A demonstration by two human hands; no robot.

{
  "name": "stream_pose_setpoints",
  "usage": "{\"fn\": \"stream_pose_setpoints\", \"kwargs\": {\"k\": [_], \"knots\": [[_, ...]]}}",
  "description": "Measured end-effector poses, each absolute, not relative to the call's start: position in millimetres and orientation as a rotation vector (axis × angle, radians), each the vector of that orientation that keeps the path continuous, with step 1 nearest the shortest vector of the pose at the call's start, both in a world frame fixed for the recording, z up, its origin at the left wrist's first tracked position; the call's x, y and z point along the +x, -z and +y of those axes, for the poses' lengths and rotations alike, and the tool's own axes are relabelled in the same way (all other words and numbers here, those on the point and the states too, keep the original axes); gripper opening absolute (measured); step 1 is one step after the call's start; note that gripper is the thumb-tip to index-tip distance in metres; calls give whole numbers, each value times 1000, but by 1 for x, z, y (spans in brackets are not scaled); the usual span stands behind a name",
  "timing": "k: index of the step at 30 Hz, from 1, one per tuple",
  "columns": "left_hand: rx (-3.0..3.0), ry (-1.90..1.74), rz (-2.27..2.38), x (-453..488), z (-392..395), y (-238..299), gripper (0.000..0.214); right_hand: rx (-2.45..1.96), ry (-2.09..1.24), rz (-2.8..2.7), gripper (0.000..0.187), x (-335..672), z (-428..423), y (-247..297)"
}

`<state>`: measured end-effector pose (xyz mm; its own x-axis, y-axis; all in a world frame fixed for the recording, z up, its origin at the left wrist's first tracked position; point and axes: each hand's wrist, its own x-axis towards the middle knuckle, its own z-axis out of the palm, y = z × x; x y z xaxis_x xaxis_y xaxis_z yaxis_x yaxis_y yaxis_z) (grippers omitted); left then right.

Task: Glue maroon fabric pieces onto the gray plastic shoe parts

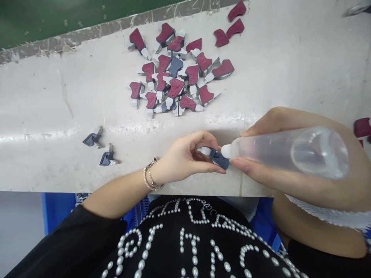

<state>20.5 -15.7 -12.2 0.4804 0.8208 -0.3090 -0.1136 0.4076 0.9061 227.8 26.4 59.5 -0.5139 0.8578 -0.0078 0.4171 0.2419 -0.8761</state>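
Observation:
Between the fingers and thumb of my left hand [185, 160] is a small dark blue and white plastic part [219, 158], held just above the front of the table. My right hand [261, 170] is closed around a clear squeeze bottle [269, 150], tipped sideways with its white nozzle against or very close to the part. Some clear liquid shows inside the bottle. To the left lie two similar loose parts, one dark blue and white piece [92, 139] and another dark blue piece [108, 157], neither with a maroon cover.
On the white table [37, 116], beyond my hands, sits a pile of maroon-topped parts [175, 88]. Several loose maroon pieces [235, 27] lie behind it. More maroon pieces [362, 127] are at the right edge. A blue crate [55, 208] stands below the table edge.

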Motion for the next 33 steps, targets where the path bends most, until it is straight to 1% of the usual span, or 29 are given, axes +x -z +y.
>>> {"fn": "stream_pose_setpoints", "kwargs": {"k": [3,8,12,18,25,33], "knots": [[995,-680,887,20,-16,12,40,-1203,-1179,-2043,22,228,26,-61],[1007,-693,874,19,-17,13,41,-1147,-1197,-2068,21,228,24,-61],[1006,-737,827,20,-18,14,38,-1059,-1230,-2101,24,227,23,-59],[1043,-750,873,20,-19,16,38,-1050,-1264,-2141,30,230,27,-62],[1257,-784,969,9,-14,17,40,-1082,-1278,-2165,22,232,27,-64],[1303,-828,1017,7,-9,12,37,-1086,-1294,-2149,24,238,29,-63]]}}
